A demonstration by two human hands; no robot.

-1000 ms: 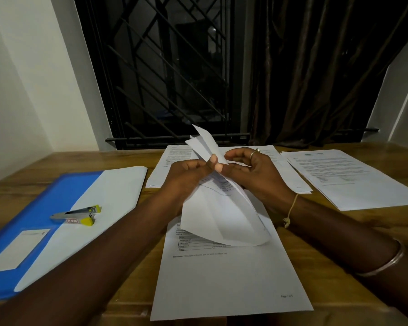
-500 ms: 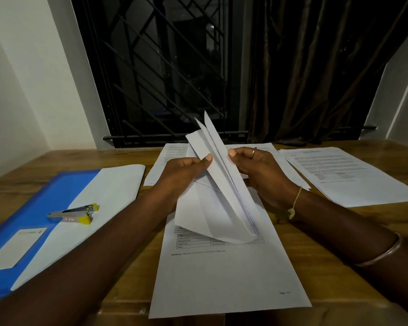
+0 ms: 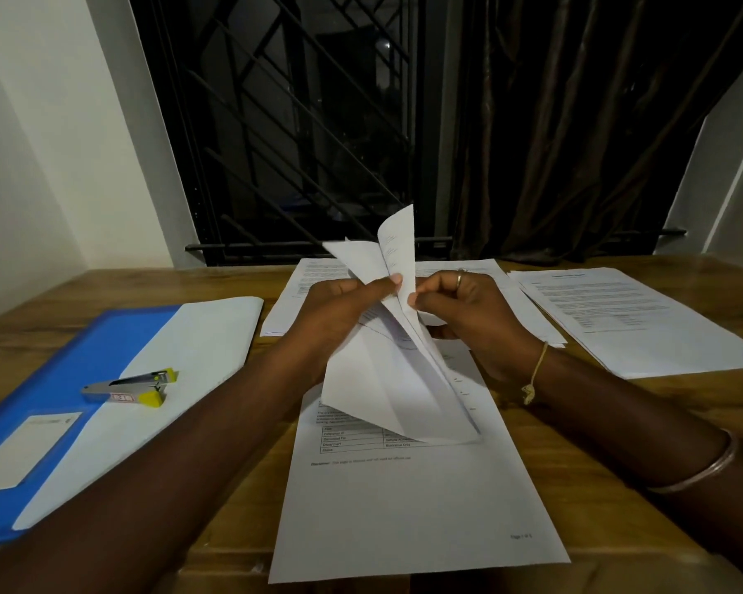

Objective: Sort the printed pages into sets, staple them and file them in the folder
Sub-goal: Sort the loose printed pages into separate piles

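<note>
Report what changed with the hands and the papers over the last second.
The sheets held between the left hand and right hand fanned apart and their top edges rose; one now stands up between the thumbs. Both hands kept their hold. The stapler on the folder and the pages lying on the table stayed put.

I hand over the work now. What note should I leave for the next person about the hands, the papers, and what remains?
Left hand and right hand: both pinch a few loose sheets, fanned out above a printed page on the table.
Stapler lies on the white paper over the blue folder, at the left.
Other piles: back pile, right pile.
Done: partly sorted. Left: finish sorting, staple, file.
</note>
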